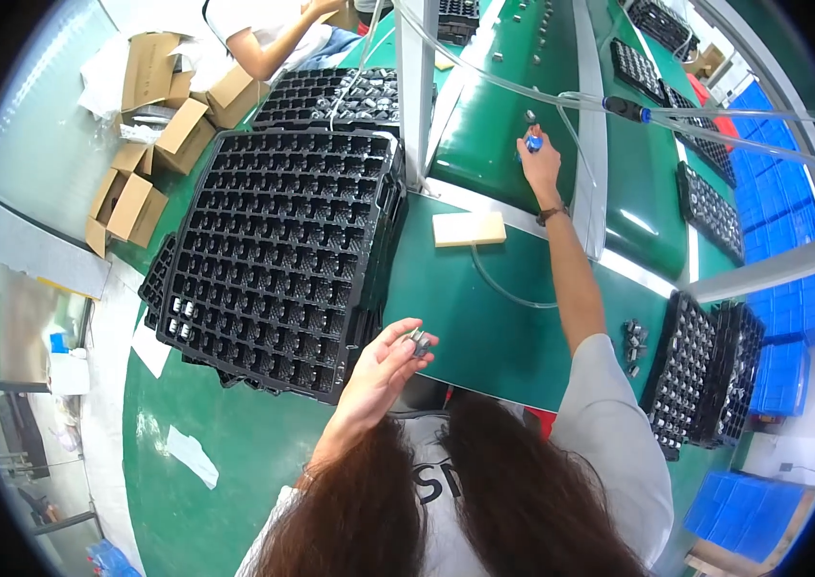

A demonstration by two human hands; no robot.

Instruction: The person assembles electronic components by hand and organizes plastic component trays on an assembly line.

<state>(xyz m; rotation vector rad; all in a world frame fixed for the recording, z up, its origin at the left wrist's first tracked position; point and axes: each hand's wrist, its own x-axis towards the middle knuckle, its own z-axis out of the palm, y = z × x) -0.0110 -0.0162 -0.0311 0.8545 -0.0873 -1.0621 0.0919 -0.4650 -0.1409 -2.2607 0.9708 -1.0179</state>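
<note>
Left hand (pixel 383 370) grips small metal parts (pixel 418 339); right hand (pixel 540 165) clenches, seemingly, a blue-tipped tool (pixel 533 143); brown cartons (pixel 152 125) far left.

Factory assembly line, green conveyor belt (pixel 513 115), stacked black part trays (pixel 282 250)

We cannot make out the small metal part (pixel 419 339) in the left hand (pixel 383 370) (fingers cover it); the co-worker (pixel 263 29) is cut off at the upper edge.
</note>
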